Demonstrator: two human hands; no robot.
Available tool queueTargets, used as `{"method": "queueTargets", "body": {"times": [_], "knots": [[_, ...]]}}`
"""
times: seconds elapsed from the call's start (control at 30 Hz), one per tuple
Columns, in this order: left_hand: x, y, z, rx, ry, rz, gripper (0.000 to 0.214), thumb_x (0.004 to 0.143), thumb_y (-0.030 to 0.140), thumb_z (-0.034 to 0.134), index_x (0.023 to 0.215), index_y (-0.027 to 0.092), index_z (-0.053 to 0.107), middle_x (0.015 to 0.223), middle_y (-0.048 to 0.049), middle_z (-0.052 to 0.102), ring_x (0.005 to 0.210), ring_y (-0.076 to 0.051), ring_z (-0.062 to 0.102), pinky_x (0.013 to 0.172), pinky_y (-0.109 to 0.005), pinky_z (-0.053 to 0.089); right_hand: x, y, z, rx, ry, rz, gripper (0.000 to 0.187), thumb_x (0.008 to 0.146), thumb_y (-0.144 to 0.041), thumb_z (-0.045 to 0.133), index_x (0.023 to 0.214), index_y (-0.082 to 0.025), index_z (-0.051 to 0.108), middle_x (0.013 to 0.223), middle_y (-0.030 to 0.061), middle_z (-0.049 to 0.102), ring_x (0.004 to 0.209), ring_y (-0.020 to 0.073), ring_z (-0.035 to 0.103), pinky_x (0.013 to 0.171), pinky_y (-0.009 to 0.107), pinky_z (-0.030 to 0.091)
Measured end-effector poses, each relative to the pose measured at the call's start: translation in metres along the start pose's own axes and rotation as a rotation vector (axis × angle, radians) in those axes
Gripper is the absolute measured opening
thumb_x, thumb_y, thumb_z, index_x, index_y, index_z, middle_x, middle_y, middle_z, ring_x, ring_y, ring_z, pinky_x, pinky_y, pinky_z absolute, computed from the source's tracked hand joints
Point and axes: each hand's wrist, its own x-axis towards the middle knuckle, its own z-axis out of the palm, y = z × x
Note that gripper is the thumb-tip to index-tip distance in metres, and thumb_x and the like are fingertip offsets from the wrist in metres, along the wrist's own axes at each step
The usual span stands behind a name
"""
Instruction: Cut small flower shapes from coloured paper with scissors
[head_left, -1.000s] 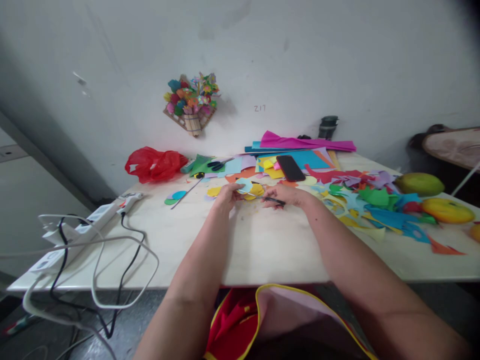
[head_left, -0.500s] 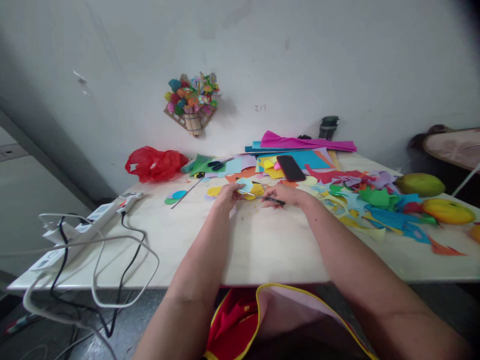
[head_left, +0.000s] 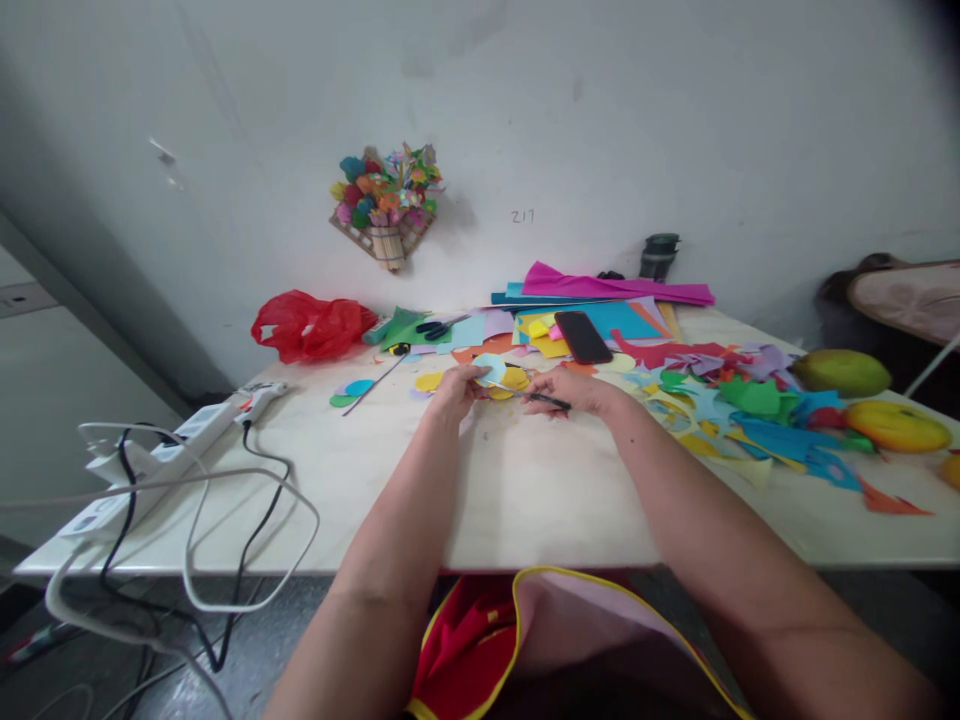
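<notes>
My left hand (head_left: 459,390) pinches a light blue paper piece (head_left: 491,366) by its left edge, just above the table. My right hand (head_left: 561,390) is closed around the dark handles of a pair of scissors (head_left: 550,401). The metal blades point left and lie at the lower edge of the blue paper; whether they are parted is too small to tell. Yellow paper circles (head_left: 514,379) lie right behind the blades, and more yellow pieces (head_left: 429,382) rest left of my left hand.
A phone (head_left: 583,337) lies on coloured sheets behind my hands. Paper scraps (head_left: 757,396) and mangoes (head_left: 896,424) spread along the right. On the left are a power strip (head_left: 161,465) with cables, a red plastic bag (head_left: 311,326), paper circles (head_left: 352,390) and another pair of scissors (head_left: 439,327).
My hands, the blue paper and the scissors stay in nearly the same place. The whole view has shifted very slightly.
</notes>
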Motion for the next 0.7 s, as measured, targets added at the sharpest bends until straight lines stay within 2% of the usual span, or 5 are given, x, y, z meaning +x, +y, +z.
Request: {"method": "queueTargets", "body": {"times": [0.4,0.7], "knots": [[0.0091,-0.0045,-0.0060,-0.032,-0.013,0.046,0.015,0.056,0.008,0.073,0.066,0.013,0.062,0.065,-0.0033,0.066,0.058,-0.014,0.062,0.060,-0.027,0.053,-0.0021,-0.0054,0.0021,0.011,-0.007,0.020,0.035,0.062,-0.037,0.084,0.083,-0.014,0.070,0.047,-0.0058,0.056,0.041,0.0070,0.048,0.042,0.020,0.039],[0.0081,-0.0053,-0.0066,-0.037,-0.051,0.044,0.013,0.056,0.008,0.073,0.064,0.012,0.063,0.065,-0.0044,0.066,0.059,-0.015,0.062,0.062,-0.028,0.053,0.0025,0.0027,0.0024,0.016,-0.005,-0.009,0.034,0.063,-0.039,0.083,0.083,-0.015,0.070,0.048,-0.0057,0.057,0.041,0.0063,0.047,0.041,0.019,0.036]]}}
